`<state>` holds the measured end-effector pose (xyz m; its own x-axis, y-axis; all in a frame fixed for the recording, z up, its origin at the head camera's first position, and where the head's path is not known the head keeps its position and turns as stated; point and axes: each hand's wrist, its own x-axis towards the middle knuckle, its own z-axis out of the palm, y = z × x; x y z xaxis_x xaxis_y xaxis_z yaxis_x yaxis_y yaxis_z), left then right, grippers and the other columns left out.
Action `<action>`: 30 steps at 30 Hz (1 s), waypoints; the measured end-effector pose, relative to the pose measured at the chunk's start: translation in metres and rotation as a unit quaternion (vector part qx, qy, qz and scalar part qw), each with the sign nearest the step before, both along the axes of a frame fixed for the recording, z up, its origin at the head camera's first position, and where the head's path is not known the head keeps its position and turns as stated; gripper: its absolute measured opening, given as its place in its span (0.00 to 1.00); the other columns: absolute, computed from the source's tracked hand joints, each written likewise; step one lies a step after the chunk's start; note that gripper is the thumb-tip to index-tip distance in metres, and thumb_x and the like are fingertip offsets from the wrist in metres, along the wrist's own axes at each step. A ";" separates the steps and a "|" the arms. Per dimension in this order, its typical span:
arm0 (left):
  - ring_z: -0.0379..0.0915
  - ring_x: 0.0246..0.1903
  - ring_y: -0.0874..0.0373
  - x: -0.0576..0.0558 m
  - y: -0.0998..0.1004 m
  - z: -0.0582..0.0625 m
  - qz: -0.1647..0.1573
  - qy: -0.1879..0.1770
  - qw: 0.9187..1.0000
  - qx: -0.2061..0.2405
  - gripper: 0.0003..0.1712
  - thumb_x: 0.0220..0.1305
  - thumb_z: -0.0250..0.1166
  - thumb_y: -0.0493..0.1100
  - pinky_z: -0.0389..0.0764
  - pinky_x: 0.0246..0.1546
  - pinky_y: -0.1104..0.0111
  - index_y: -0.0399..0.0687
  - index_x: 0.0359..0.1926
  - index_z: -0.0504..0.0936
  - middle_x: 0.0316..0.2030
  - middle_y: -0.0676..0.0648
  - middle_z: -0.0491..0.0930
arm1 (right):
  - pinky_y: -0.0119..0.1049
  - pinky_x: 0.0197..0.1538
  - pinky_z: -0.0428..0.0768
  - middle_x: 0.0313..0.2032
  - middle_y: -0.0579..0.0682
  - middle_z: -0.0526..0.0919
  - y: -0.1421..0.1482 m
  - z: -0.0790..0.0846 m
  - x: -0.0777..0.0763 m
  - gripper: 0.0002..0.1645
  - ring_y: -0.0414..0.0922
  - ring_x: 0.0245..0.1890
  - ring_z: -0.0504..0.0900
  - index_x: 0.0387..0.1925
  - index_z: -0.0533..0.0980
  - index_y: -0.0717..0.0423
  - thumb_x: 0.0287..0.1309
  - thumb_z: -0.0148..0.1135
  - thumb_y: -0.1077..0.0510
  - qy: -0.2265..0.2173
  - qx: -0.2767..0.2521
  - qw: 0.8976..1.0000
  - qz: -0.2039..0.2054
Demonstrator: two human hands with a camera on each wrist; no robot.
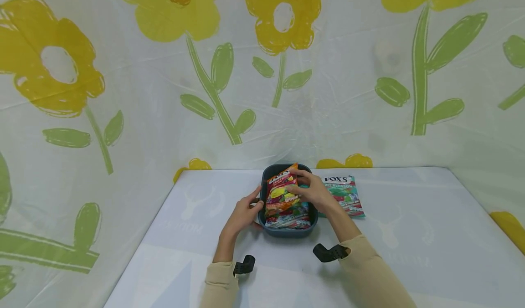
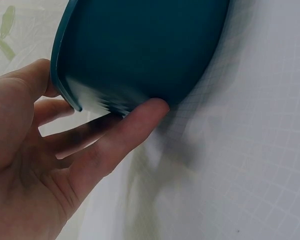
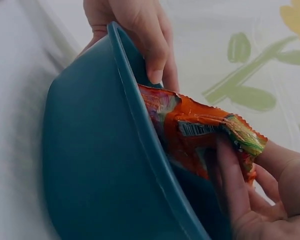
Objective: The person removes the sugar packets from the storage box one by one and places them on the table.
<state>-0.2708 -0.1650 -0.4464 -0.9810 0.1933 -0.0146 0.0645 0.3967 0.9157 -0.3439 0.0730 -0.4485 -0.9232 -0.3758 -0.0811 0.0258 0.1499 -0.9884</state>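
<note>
Take the dark teal box [image 1: 287, 233] on the desk [image 1: 393, 235] as your landmark. The orange packet [image 1: 280, 197] is inside this box, mostly in its left half, on top of another packet with red and teal print [image 1: 289, 220], which lies toward the near wall. The long axis of the orange packet runs aslant: its lower end points to the near left of the box, and its upper end rises to the far wall and somewhat to the right. In the right wrist view, this upper end stands out past the rim.

Your right hand [image 1: 313, 190] reaches over the right side of the box and pinches the orange packet near its upper right edge, between thumb and fingers. So this hand is the nearer one, and most of the packet lies to its left. Your left hand [image 1: 245, 211] is at the left wall of the box; it holds this wall with fingers rather spread, partly inside the rim and partly outside. How firmly, I cannot tell.

In my judgement, the next move depends on this slant: the upper end is in your grip, while the lower end sits within the walls. A green Fox's packet [image 1: 344, 193] lies just right of the box, partly hidden by your right hand.
</note>
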 end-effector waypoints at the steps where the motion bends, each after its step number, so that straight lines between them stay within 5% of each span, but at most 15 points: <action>1: 0.81 0.47 0.37 -0.001 0.000 -0.002 0.000 0.000 1.000 -0.001 0.33 0.72 0.53 0.37 0.87 0.27 0.47 0.42 0.75 0.57 0.59 0.27 0.74 | 0.45 0.48 0.86 0.69 0.60 0.66 0.001 0.000 0.001 0.38 0.57 0.58 0.77 0.71 0.63 0.45 0.61 0.66 0.52 -0.001 -0.001 1.000 -0.001; 11: 0.83 0.46 0.40 -0.020 -0.007 -0.035 0.021 0.006 1.000 -0.006 0.34 0.72 0.55 0.41 0.87 0.21 0.56 0.52 0.75 0.58 0.59 0.31 0.76 | 0.43 0.52 0.85 0.69 0.57 0.67 0.008 0.001 0.004 0.38 0.53 0.57 0.78 0.72 0.63 0.43 0.63 0.64 0.54 -0.008 -0.024 1.000 0.002; 30: 0.82 0.45 0.45 -0.020 -0.008 -0.036 0.017 -0.001 1.000 -0.011 0.34 0.71 0.54 0.41 0.87 0.22 0.60 0.54 0.76 0.58 0.60 0.33 0.75 | 0.38 0.54 0.85 0.72 0.54 0.63 0.027 -0.002 0.006 0.39 0.50 0.60 0.75 0.73 0.61 0.42 0.63 0.63 0.53 -0.019 -0.077 0.997 -0.004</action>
